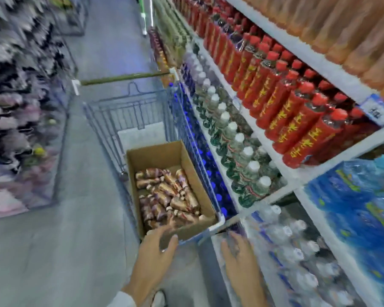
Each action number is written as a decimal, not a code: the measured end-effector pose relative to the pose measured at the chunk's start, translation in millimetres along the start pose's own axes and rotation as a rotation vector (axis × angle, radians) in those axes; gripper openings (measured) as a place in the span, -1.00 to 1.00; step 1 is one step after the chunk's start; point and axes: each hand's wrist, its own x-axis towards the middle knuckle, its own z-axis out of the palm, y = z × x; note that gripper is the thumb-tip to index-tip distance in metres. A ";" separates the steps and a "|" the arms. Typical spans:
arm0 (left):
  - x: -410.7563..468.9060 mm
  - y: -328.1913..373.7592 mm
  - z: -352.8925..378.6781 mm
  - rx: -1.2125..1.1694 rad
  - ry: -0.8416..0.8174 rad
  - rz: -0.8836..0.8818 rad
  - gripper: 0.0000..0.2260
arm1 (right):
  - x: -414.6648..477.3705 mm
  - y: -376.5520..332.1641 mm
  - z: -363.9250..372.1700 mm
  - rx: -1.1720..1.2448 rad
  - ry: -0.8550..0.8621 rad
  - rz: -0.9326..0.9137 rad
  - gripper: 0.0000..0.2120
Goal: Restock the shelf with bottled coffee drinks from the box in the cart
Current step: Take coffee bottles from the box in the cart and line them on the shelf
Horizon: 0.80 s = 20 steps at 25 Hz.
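Observation:
An open cardboard box [157,157] sits in a wire shopping cart [129,111] in the aisle. Inside it lie several brown bottled coffee drinks [169,196], jumbled on their sides. My left hand [155,258] reaches over the box's near edge with fingers spread, holding nothing. Just right of the cart's near corner, my right hand [242,260] hovers with fingers apart, empty, in front of the low shelf bottles. The view is motion-blurred.
White shelving [282,173] runs along the right, holding red bottles [297,120], clear white-capped bottles [237,156], orange drinks on top and blue water packs [361,209] low down. Blurred goods [20,107] line the left. The grey aisle floor [64,251] lies between.

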 end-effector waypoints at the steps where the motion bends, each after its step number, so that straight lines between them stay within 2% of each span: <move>1: 7.1 -7.3 -6.9 -0.001 0.011 -0.025 -0.76 | 7.9 -6.6 9.2 -0.024 -0.046 0.000 -0.70; 3: 21.4 -18.2 -17.8 -0.007 0.028 -0.084 -0.86 | 24.5 -19.3 24.4 -0.060 -0.156 0.017 -0.67; 7: 52.1 -32.5 -16.7 -0.009 0.078 -0.204 -0.75 | 69.0 -31.8 48.5 -0.137 -0.265 0.016 -0.61; 10: 86.8 -37.2 -4.5 -0.022 0.107 -0.266 -0.80 | 114.0 -34.8 67.6 -0.190 -0.366 0.012 -0.57; 13: 135.1 -35.1 14.2 -0.102 0.105 -0.411 -0.86 | 160.5 -34.7 80.7 -0.203 -0.460 0.029 -0.58; 16: 199.5 -38.2 37.3 -0.164 0.150 -0.599 -0.75 | 198.3 -32.1 94.2 -0.236 -0.535 0.070 -0.62; 18: 247.3 -49.7 55.0 -0.203 0.167 -0.742 -0.60 | 219.1 -31.0 103.4 -0.248 -0.564 0.106 -0.64; 20: 294.3 -70.2 74.4 -0.262 0.199 -0.865 -0.56 | 237.7 -25.6 113.8 -0.269 -0.584 0.154 -0.64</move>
